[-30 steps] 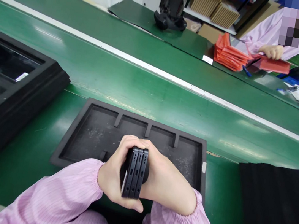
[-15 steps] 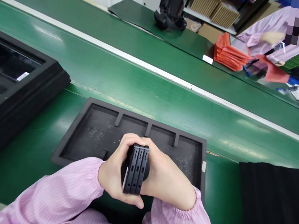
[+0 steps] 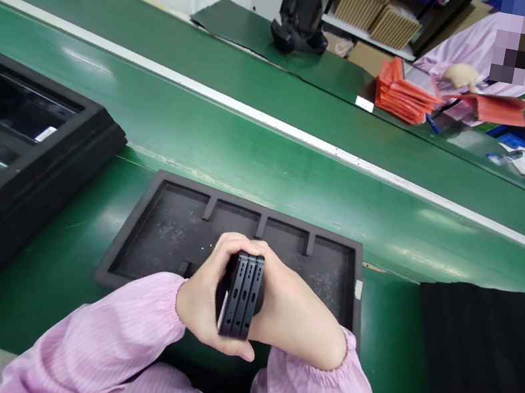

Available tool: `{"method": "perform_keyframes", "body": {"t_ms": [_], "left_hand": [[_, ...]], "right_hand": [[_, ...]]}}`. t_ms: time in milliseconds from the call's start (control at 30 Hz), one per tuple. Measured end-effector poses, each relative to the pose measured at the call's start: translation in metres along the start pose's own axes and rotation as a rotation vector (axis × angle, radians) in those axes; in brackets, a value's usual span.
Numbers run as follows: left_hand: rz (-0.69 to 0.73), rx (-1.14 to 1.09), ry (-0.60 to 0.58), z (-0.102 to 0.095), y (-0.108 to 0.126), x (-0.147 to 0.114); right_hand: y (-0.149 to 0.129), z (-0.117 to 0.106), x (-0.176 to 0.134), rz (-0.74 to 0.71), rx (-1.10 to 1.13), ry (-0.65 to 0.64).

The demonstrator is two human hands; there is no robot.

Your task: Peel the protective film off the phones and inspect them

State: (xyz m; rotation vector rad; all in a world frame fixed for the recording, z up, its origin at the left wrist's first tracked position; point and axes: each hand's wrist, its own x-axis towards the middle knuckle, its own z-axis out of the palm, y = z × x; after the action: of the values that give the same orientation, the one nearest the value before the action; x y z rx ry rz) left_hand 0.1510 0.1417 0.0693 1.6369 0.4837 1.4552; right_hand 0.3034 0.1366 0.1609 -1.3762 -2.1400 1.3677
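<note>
Three dark smartphones stand face to face on edge, their bottom ends with ports and speaker slots turned up towards me. My left hand is wrapped round the stack from the left, its thumb across the near side. From the right, my right hand presses against the same phones, its fingers mostly hidden behind them. Under and beyond both hands lies a black foam tray with dividers along its far wall. The phones are held above its near part.
At left, stacked black trays hold dark-screened devices. More black trays rise at right. Across the green bench, a person in a pink sleeve handles an orange-red pouch beside a stack of such pouches.
My hands and the three phones have barely moved. Across the bench, the other person's hand has shifted and the orange-red pouch has been raised and turned flatter.
</note>
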Motion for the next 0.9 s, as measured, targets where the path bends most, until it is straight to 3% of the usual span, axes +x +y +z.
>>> {"method": "perform_keyframes", "body": {"t_ms": [300, 600, 900], "left_hand": [[0.133, 0.037, 0.031, 0.005, -0.001, -0.004], [0.128, 0.046, 0.095, 0.011, -0.001, -0.01], [0.12, 0.047, 0.03, 0.008, 0.001, -0.006]], "right_hand": [[-0.013, -0.006, -0.011, -0.033, 0.012, -0.025], [-0.014, -0.008, -0.014, -0.039, 0.009, -0.041], [-0.012, -0.008, -0.013, -0.052, 0.014, -0.031]]}}
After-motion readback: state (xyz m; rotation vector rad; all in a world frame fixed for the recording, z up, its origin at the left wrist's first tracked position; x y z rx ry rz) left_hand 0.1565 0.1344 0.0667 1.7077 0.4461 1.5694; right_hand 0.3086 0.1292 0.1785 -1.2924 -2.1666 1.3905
